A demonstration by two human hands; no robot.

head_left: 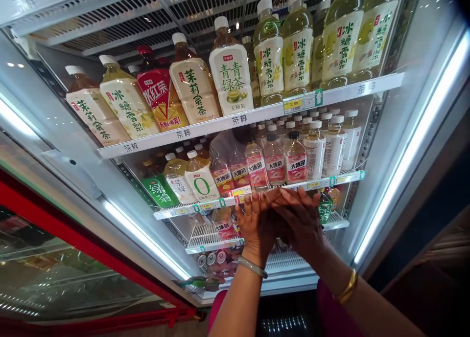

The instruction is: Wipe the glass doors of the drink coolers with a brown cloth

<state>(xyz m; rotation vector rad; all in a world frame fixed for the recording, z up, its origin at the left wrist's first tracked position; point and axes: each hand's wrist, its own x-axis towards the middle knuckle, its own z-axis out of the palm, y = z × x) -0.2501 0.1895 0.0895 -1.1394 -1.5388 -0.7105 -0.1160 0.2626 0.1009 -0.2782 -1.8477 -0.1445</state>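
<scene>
My left hand (258, 225), with a pale bangle on its wrist, is raised at the front edge of the middle shelf (196, 207). Its fingers are stretched out. Beside it, my right hand (301, 220), wearing a gold bracelet, has its fingers extended along the same edge. The thumbs and the space between the palms are dark, and I cannot tell whether the fingertips touch the shelf. Just above stand pink-labelled tea bottles (257, 169) and a dark-capped bottle (296, 162). No bottle shows in either hand.
Large tea bottles (232, 75) fill the upper shelf (257, 111). White-labelled bottles (335, 148) stand at the middle shelf's right. Below are a wire shelf (205, 236) and cans (211, 258). A red-framed cooler door (91, 244) is at the left; a light strip (414, 141) runs down the right.
</scene>
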